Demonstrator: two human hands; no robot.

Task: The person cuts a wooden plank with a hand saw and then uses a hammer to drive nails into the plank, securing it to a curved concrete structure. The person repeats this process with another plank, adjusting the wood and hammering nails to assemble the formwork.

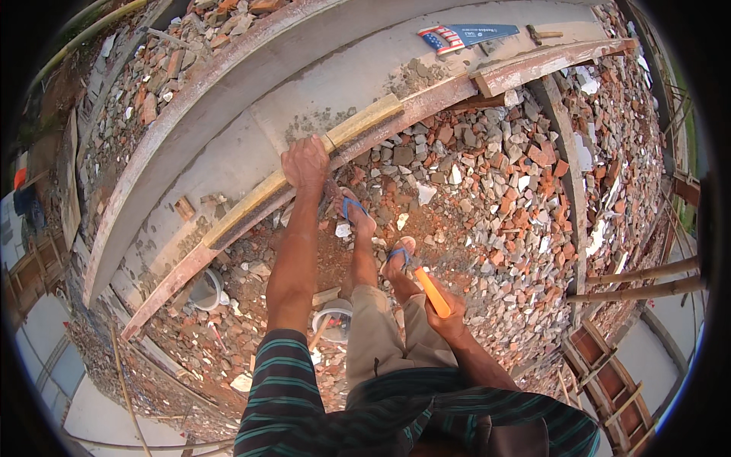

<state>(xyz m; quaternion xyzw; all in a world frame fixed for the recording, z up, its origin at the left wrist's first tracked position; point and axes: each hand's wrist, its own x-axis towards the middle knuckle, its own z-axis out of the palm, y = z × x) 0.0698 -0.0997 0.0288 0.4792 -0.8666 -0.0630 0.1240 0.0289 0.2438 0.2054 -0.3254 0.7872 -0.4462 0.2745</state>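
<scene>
Broken brick and concrete rubble (495,198) in reds and greys covers most of the ground, with a patch of brown earth (331,263) near the centre. A pale concrete wall (205,114) sweeps from the left up to the top of the frame, bent by the lens. A narrow concrete beam (569,179) runs down the right side, where 2 bamboo poles (647,270) jut in. Timber framing (617,385) stands at lower right. Daylight falls over the open site.
</scene>
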